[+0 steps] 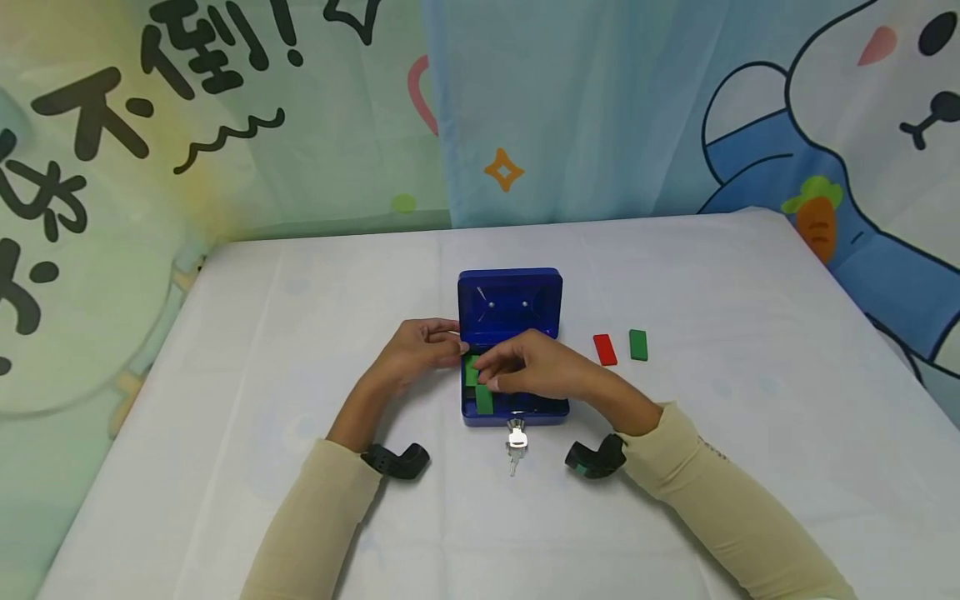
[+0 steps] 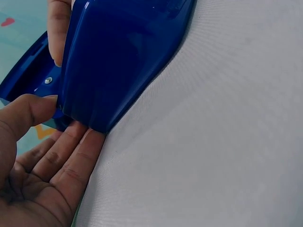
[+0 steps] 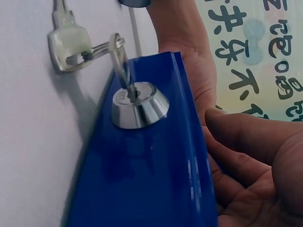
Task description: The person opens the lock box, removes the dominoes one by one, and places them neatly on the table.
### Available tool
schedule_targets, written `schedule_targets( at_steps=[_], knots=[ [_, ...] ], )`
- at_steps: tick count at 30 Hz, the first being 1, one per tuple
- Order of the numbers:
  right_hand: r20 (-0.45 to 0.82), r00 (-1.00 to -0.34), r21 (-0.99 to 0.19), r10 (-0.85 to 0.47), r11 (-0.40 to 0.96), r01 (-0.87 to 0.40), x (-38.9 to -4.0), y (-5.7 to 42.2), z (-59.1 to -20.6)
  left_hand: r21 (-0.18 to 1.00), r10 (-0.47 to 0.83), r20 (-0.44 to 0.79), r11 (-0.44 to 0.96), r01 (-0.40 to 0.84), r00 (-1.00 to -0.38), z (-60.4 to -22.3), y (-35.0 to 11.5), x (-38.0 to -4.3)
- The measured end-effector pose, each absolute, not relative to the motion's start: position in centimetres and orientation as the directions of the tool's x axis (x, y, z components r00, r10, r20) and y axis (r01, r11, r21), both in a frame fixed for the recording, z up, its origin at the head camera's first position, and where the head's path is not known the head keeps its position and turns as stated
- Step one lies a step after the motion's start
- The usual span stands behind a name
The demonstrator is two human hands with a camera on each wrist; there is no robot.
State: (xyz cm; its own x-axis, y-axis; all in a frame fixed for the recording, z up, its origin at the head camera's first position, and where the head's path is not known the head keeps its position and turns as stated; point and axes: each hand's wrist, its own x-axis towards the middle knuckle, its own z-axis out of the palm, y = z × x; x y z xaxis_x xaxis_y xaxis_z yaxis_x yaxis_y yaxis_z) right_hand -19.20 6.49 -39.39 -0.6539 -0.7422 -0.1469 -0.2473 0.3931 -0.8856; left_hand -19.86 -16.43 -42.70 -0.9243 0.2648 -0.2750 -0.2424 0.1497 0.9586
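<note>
A blue metal cash box [image 1: 551, 410] sits on the white table with its lid [image 1: 513, 287] raised. Two flat green blocks [image 1: 484, 402] show inside at the left; the rest of the inside is partly covered by my right hand [image 1: 540, 367]. That hand reaches into the box, its fingers bent and thumb apart from them, close by the green blocks; no held thing shows. My left hand [image 1: 420, 350] grips the box's left rear corner, thumb [image 2: 40, 106] at the rim and fingers against the outer wall. Keys [image 3: 71, 45] hang from the front lock [image 3: 139, 113].
To the right of the box lie a red block [image 1: 605, 350] and another green block [image 1: 638, 345]. White cloth [image 1: 225, 433] covers the table, and a printed curtain [image 1: 600, 108] stands along its back and left. Each wrist wears a black camera [image 1: 596, 458].
</note>
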Motion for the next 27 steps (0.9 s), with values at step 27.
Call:
schedule_targets(
  at_steps=[27],
  knots=[
    [-0.117, -0.662, -0.895, -0.74, 0.367, -0.252, -18.0, 5.5, -40.2, 0.957, 0.246, -0.272, 0.173, -0.234, -0.93, -42.9, -16.4, -19.9]
  ],
)
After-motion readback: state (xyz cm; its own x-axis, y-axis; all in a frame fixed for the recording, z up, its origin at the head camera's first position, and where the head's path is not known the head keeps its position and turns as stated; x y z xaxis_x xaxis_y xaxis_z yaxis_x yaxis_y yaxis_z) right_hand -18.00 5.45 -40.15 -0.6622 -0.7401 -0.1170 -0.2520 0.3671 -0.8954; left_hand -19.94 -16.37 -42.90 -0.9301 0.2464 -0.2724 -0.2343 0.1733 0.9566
